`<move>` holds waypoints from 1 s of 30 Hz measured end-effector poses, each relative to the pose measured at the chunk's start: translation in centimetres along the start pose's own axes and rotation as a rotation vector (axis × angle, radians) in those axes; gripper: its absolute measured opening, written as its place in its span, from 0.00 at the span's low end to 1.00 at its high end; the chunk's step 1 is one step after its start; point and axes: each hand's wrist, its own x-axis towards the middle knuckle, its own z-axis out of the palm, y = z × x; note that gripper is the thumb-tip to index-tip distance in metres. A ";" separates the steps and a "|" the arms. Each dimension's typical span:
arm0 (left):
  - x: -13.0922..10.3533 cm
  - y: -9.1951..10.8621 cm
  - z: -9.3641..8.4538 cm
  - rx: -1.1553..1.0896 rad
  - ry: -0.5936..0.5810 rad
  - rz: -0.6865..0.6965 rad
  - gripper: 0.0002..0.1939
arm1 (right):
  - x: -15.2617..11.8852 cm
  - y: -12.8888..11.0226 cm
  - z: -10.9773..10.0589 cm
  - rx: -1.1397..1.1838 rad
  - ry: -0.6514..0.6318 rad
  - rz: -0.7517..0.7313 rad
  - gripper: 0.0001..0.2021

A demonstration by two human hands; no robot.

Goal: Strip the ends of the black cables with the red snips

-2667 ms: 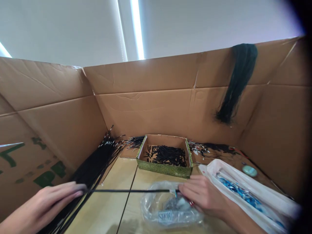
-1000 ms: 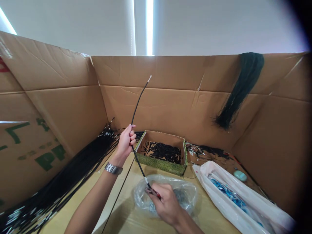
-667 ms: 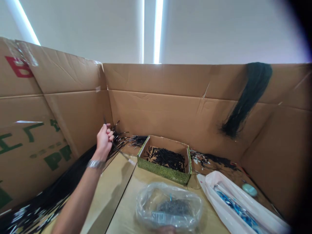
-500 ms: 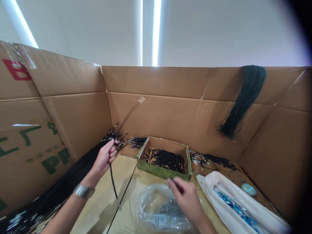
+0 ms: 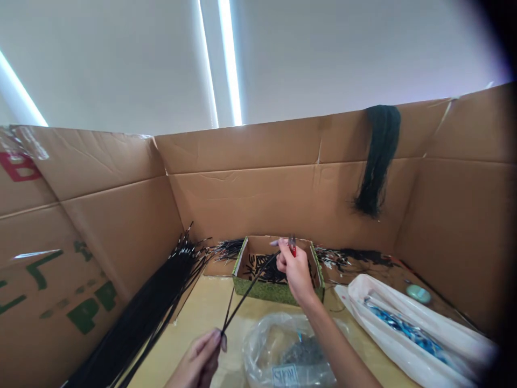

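My left hand (image 5: 202, 355), low in the centre, pinches a thin black cord (image 5: 251, 288). The cord runs up to my right hand (image 5: 295, 267), and a shorter strand of it sticks up from the left fingertips. My right hand is closed on the cord's upper part, over the green-sided open box (image 5: 262, 289). A small red-handled tool (image 5: 292, 246) with a metal tip also sits in this hand; its kind is mostly hidden by the fingers. Short black cord pieces (image 5: 271, 269) lie in the box, partly behind my hand.
Cardboard walls (image 5: 250, 199) surround the table. A long bundle of black cords (image 5: 149, 307) lies at the left. A clear plastic bag (image 5: 258, 345) is in front, a white tray (image 5: 363, 288) with blue pieces at the right. Dark threads (image 5: 377, 161) hang from the back wall.
My left hand has come down and to the right, nearer me. My right hand has risen over the box, and the cord now stretches between both hands. The view has tilted.
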 end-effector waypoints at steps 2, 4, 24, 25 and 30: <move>0.3 0.1 1.3 0.044 -0.094 0.019 0.24 | -1.1 -0.5 0.8 0.047 -0.040 0.028 0.23; 1.0 1.4 2.6 0.058 -0.113 0.076 0.27 | -2.6 -1.1 1.9 0.070 -0.139 0.068 0.23; 4.1 8.3 11.9 0.343 -0.042 0.431 0.30 | -6.7 -7.0 -3.8 0.325 -0.453 0.220 0.23; 4.3 8.2 12.0 0.334 -0.044 0.446 0.31 | -6.8 -7.0 -3.8 0.330 -0.471 0.223 0.24; 4.5 8.4 11.6 0.351 -0.085 0.431 0.30 | -7.1 -6.2 -3.7 0.356 -0.548 0.257 0.24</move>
